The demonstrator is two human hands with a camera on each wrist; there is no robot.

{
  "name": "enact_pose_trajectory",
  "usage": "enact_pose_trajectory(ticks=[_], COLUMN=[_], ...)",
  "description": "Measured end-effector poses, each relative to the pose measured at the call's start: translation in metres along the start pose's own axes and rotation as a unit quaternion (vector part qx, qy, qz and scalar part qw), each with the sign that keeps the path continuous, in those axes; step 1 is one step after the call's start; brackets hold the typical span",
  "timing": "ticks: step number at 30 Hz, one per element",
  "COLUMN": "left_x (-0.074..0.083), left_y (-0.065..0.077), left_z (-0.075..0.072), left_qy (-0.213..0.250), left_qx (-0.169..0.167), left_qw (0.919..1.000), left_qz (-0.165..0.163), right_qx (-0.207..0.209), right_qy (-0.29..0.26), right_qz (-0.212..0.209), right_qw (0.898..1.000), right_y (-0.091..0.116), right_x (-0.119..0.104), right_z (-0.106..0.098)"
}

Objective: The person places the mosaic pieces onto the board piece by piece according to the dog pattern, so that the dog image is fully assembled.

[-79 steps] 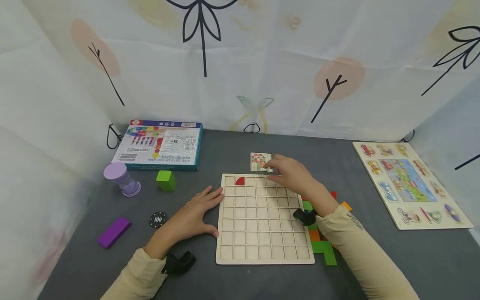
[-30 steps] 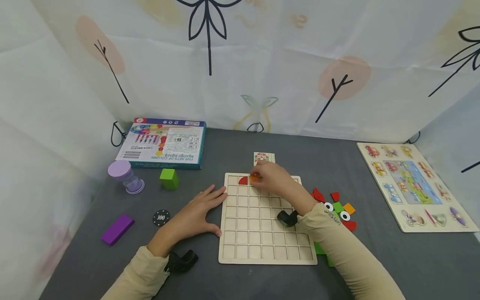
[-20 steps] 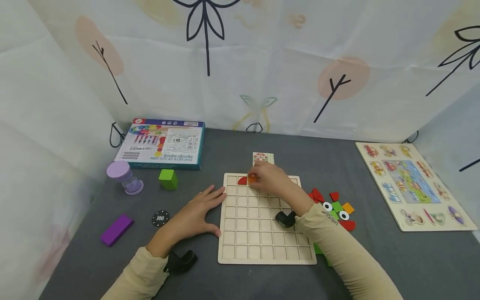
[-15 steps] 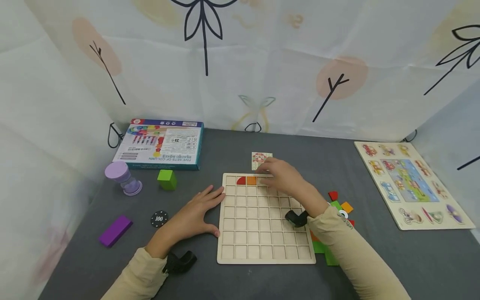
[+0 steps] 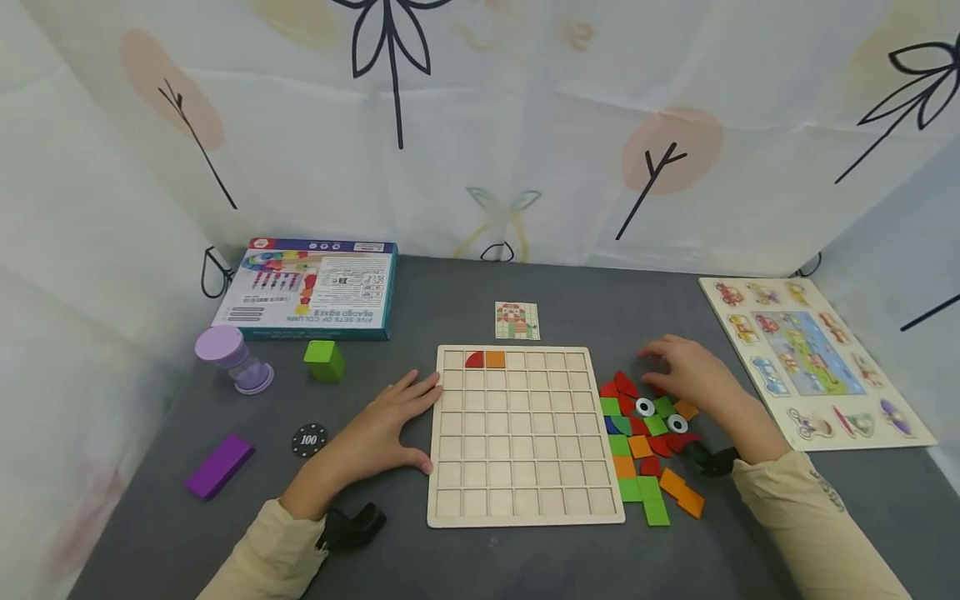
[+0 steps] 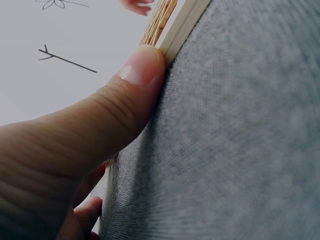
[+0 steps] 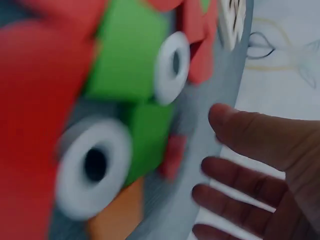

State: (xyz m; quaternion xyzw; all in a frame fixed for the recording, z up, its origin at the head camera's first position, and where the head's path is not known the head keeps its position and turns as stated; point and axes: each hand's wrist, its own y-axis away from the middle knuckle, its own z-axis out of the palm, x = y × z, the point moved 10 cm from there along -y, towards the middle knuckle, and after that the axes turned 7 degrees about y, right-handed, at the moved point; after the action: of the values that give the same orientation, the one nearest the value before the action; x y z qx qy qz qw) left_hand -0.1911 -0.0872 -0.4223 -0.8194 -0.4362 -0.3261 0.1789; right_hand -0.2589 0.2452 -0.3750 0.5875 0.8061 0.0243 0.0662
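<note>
Board w/ grid [image 5: 525,457] lies flat mid-desk [image 5: 480,567]; red pc [image 5: 475,360] & orange pc [image 5: 495,359] side by side in its far row. L hand [image 5: 386,429], fingers spread, touches board's L edge. R hand [image 5: 693,377], thumb & fingers apart, near loose colored pcs [image 5: 655,425] just R of board.

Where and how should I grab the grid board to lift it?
Probably pinch the grid board by its plain near rim, coming from your side: it lies flat and nothing crowds that edge, while loose pieces sit along the right one.
</note>
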Motion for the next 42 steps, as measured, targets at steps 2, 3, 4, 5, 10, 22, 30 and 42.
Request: enact_pose_trajectory(ticks=[2,3,4,5,10,22,30,42], left_x=[0.0,0.001,0.001,0.001,0.001,0.002,0.001,0.0], left_y=[0.001,0.001,0.001,0.001,0.0,0.0,0.001,0.001], left_z=[-0.001,-0.002,-0.002,-0.002,-0.001,-0.001,-0.001,0.0], left_qy=[0.0,0.001,0.001,0.001,0.0,-0.007,-0.005,-0.004], left_qx=[0.004,0.006,0.007,0.008,0.004,-0.003,-0.006,-0.004], left_qw=[1.0,1.0,0.9999,0.9999,1.0,0.9999,0.9999,0.9999], left_qz=[0.004,0.006,0.008,0.008,0.006,0.008,0.007,0.01], right_qx=[-0.02,-0.03,-0.038,-0.044,-0.062,0.002,0.074,0.036], right_qy=[0.004,0.005,0.006,0.007,0.013,-0.007,-0.061,-0.024], right_qz=[0.036,0.052,0.067,0.081,0.13,0.089,-0.022,-0.093], right_qw=[0.999,0.998,0.997,0.996,0.989,0.996,0.995,0.995], right_y=[0.005,0.007,0.01,0.012,0.017,0.006,-0.025,-0.069], right_x=[0.013,0.017,0.021,0.024,0.031,0.005,-0.075,-0.155], right_z=[0.005,0.007,0.009,0.01,0.015,0.005,-0.014,0.004])
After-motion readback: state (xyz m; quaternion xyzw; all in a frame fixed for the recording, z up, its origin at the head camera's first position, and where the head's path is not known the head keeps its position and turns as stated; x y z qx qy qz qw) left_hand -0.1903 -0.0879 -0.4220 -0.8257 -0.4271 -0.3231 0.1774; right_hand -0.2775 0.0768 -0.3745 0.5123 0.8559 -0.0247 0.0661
